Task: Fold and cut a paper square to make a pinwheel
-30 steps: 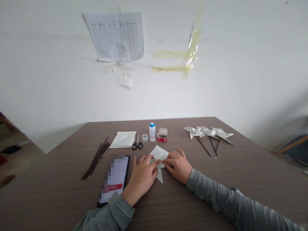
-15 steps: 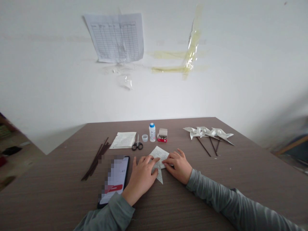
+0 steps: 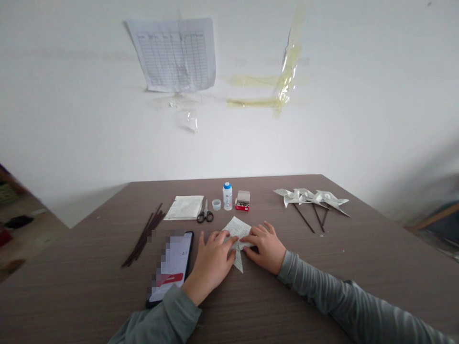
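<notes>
Your left hand (image 3: pixel 211 265) lies open on the worktop (image 3: pixel 322 291), fingers spread, fingertips on the left part of the folded printed paper (image 3: pixel 235 230); no clench; your right hand (image 3: pixel 265 248) is open too, fingers curved over the paper's right side, pressing it down rather than gripping it; the paper sits between your hands, flat on the worktop, with a pointed corner sticking out toward you just beside your left hand; the smartphone (image 3: pixel 172 267) lies just left of your left hand, its screen pixelated; a bundle of thin dark sticks (image 3: pixel 143 236) lies further left; ahead, in a row, are a small stack of printed paper (image 3: pixel 183 208), black-handled scissors (image 3: pixel 205 212), a small round cup (image 3: pixel 216 204), a white bottle with a blue cap (image 3: pixel 227 196) and a small open red box of metal fasteners (image 3: pixel 243 202); to the right lie paper pinwheels on dark sticks (image 3: pixel 310 199); a printed grid sheet (image 3: pixel 172 55) is taped to the wall above the worktop.
</notes>
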A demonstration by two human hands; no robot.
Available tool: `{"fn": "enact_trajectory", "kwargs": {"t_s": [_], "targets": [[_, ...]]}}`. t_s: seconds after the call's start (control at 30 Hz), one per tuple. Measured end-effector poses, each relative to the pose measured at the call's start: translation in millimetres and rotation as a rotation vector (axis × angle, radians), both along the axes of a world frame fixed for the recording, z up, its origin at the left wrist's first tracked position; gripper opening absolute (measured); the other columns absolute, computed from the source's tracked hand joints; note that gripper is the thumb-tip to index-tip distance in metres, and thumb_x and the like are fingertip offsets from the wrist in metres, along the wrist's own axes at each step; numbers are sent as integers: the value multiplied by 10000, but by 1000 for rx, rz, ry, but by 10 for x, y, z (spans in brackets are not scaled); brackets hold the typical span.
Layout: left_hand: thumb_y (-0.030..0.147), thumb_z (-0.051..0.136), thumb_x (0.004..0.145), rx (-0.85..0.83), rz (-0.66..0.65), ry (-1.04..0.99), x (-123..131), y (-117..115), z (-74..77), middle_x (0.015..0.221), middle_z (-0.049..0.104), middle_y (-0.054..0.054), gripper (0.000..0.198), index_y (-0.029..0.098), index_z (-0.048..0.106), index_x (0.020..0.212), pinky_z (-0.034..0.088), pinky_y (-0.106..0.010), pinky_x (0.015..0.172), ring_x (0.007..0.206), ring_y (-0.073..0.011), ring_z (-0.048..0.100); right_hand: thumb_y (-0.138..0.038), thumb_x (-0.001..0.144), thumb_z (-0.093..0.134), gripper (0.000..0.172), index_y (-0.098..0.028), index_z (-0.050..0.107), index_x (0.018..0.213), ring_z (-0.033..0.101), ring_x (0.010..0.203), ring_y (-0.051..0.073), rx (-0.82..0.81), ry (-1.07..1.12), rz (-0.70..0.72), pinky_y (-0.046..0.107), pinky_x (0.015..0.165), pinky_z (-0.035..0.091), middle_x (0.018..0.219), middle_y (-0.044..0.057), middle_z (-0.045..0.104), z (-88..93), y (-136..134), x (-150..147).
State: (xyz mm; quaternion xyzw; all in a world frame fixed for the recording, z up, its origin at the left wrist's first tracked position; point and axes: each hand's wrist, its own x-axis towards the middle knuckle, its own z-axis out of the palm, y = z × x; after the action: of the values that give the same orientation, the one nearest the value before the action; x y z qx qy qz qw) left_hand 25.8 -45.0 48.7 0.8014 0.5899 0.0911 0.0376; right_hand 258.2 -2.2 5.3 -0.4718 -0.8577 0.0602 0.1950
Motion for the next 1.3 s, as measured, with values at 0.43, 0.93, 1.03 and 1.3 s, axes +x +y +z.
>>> {"fn": "enact_trajectory", "kwargs": {"t_s": [0.43, 0.93, 1.03, 1.3], "targets": [[121, 753, 1205, -12, 29, -23, 19, -29, -4, 1722, 879, -110, 538, 390, 928, 1637, 474, -858, 1527, 1655, -432, 780, -282, 1109, 903, 168, -374, 996, 1213, 899, 1145, 349, -17, 119, -25, 701, 1398, 576, 1067, 48, 925, -73, 73, 43], [134, 688, 1235, -10, -20, -4, -8, -22, 8, 1716, 875, -117, 534, 412, 933, 1620, 399, -901, 1541, 1671, -415, 758, -261, 1127, 879, 206, -343, 1010, 1263, 878, 1293, 370, 7, 44, 8, 705, 1435, 547, 1228, 88, 955, -21, 47, 19], [146, 697, 1227, -28, 7, -6, 11, -24, 10, 1744, 861, -117, 547, 408, 913, 1656, 406, -875, 1551, 1692, -416, 737, -268, 1102, 908, 177, -377, 990, 1215, 891, 1234, 358, 31, 61, 3, 680, 1396, 580, 1174, 62, 950, -56, 66, 27], [115, 725, 1212, -38, 35, -49, 51, -42, 63, 1746, 869, -151, 526, 334, 916, 1651, 423, -913, 1535, 1686, -453, 760, -267, 1092, 881, 174, -333, 1002, 1198, 911, 1186, 367, -55, 135, -28, 702, 1462, 527, 1112, 69, 956, -21, 45, 31]]}}
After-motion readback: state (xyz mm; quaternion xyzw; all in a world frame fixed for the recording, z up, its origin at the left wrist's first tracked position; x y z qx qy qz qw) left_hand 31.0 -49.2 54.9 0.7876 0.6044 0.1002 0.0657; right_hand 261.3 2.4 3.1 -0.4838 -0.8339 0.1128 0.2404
